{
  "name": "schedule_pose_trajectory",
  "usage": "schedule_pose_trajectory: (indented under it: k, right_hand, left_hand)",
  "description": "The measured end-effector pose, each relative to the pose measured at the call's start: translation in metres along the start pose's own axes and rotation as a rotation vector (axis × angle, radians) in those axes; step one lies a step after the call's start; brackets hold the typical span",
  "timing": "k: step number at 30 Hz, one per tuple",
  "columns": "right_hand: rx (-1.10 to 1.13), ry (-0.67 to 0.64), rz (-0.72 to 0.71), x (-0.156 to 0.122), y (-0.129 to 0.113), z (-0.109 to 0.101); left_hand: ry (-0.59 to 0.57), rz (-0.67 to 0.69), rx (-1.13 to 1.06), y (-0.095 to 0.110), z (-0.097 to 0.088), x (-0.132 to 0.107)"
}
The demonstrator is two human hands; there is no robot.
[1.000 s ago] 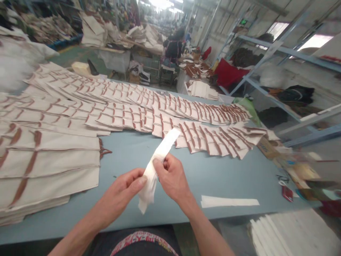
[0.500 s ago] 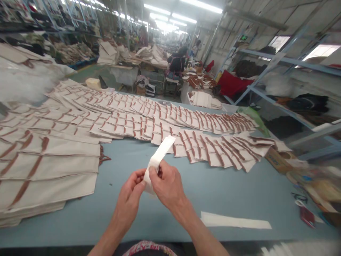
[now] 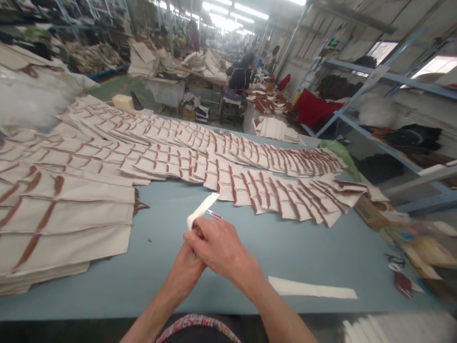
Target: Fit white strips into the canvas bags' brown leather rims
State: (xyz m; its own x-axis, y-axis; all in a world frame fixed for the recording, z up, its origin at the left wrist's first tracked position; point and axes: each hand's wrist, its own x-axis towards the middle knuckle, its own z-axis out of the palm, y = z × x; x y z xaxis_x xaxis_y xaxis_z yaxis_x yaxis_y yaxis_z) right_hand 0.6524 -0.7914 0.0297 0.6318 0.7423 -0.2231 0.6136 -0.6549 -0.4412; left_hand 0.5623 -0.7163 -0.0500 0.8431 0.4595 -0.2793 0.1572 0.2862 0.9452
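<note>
A cream-white fabric strip (image 3: 202, 210) rises from between my two hands above the table, bent near its lower end. My left hand (image 3: 188, 259) is closed around the lower part of the strip, its fingers largely covered. Over it lies my right hand (image 3: 217, 243), closed, with its thumb and fingers pressed against the left hand at the strip's bend. Just beyond the right knuckles shows a slim, pinkish metallic tool (image 3: 214, 215); I cannot tell whether it is held or lies on the table. Another cream strip (image 3: 314, 288) lies flat to the right of my right forearm.
Overlapping beige fabric panels with brown bands (image 3: 232, 176) run across the blue-grey table (image 3: 167, 290). A larger panel stack (image 3: 78, 219) lies at left. Cardboard box (image 3: 371, 213), dark red item (image 3: 403, 284) and shelving are at right. A seated person (image 3: 238, 78) is farther back.
My hands have come together, the right one moving left over the left one. The strip has shifted left and lower, and less of it shows. The slim tool has come into view.
</note>
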Motion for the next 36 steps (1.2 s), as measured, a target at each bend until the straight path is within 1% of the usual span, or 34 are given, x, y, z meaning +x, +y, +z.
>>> schedule_pose_trajectory:
  k: [2, 4, 6, 8, 9, 10, 11, 13, 15, 17, 20, 24, 29, 31, 33, 36]
  right_hand:
    - [0.026, -0.053, -0.084, 0.0, -0.005, -0.006]
    - [0.101, -0.068, -0.148, 0.001, -0.008, -0.01]
    - [0.298, -0.057, -0.175, -0.001, -0.005, -0.011]
    - [0.559, 0.002, -0.178, -0.005, 0.002, -0.008]
    - [0.645, 0.068, -0.175, -0.008, 0.006, -0.004]
    - [0.675, 0.16, -0.179, -0.013, 0.01, 0.0]
    - [0.649, 0.272, -0.197, -0.019, 0.014, 0.004]
    - [0.487, 0.483, -0.267, -0.035, 0.019, 0.012]
    - [0.309, 0.622, -0.352, -0.053, 0.02, 0.017]
    - [0.166, 0.706, -0.432, -0.07, 0.017, 0.02]
    - [0.032, 0.743, -0.513, -0.086, 0.01, 0.022]
    - [-0.067, 0.755, -0.524, -0.091, 0.002, 0.027]
    - [-0.116, 0.764, -0.51, -0.087, -0.001, 0.038]
    - [-0.131, 0.768, -0.527, -0.085, 0.0, 0.042]
    - [-0.126, 0.785, -0.551, -0.084, 0.001, 0.047]
    - [-0.048, 0.793, -0.539, -0.082, 0.003, 0.053]
  left_hand:
    - [0.005, -0.037, -0.098, -0.001, -0.002, 0.0]
    - [0.001, -0.095, -0.207, 0.001, -0.006, -0.001]
    - [-0.027, -0.174, -0.311, 0.008, -0.013, -0.004]
    - [-0.076, -0.261, -0.405, 0.022, -0.02, -0.008]
    - [-0.096, -0.3, -0.448, 0.03, -0.024, -0.01]
    - [-0.11, -0.332, -0.488, 0.039, -0.026, -0.012]
    - [-0.112, -0.352, -0.525, 0.048, -0.028, -0.015]
    - [-0.073, -0.393, -0.6, 0.064, -0.029, -0.02]
    - [0.006, -0.46, -0.684, 0.076, -0.026, -0.026]
    - [0.07, -0.538, -0.755, 0.085, -0.022, -0.032]
    - [0.082, -0.63, -0.806, 0.092, -0.016, -0.038]
    - [0.051, -0.699, -0.827, 0.093, -0.012, -0.04]
    - [0.045, -0.708, -0.824, 0.089, -0.01, -0.039]
    - [0.042, -0.702, -0.83, 0.089, -0.008, -0.039]
    - [0.022, -0.703, -0.847, 0.088, -0.006, -0.04]
    - [-0.036, -0.696, -0.89, 0.084, -0.007, -0.039]
